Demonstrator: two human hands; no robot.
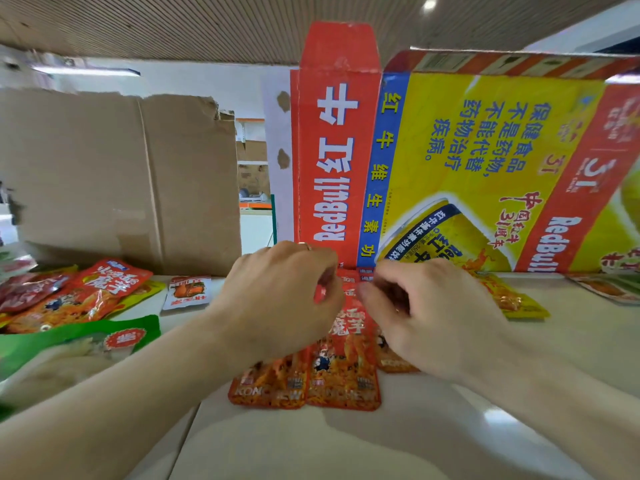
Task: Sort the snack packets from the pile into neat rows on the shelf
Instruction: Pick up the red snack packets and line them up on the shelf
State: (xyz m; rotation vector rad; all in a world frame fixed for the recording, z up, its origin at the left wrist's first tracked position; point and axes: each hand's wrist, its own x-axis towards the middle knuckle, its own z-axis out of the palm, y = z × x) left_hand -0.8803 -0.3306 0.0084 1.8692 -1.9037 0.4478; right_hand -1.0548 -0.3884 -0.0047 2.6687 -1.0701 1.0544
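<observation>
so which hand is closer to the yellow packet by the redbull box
Right. The right hand is directly beside the yellow packet, on its left; the left hand is farther left, across the red packets.

The left hand (277, 299) and right hand (433, 317) cover the red packets (343, 375)' tops, hiding each grip.

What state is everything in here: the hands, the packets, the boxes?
Left hand: pinches the top edge of the middle red packet.
Right hand: pinches the same edge.
Middle red packet: lies flat between two like packets.
Pile of packets: unsorted, overlapping, at the left.
Yellow packet: lies flat, off to the right.
Brown cardboard box: upright, top edge torn.
Red Bull carton: upright, print sideways, flap up.
</observation>
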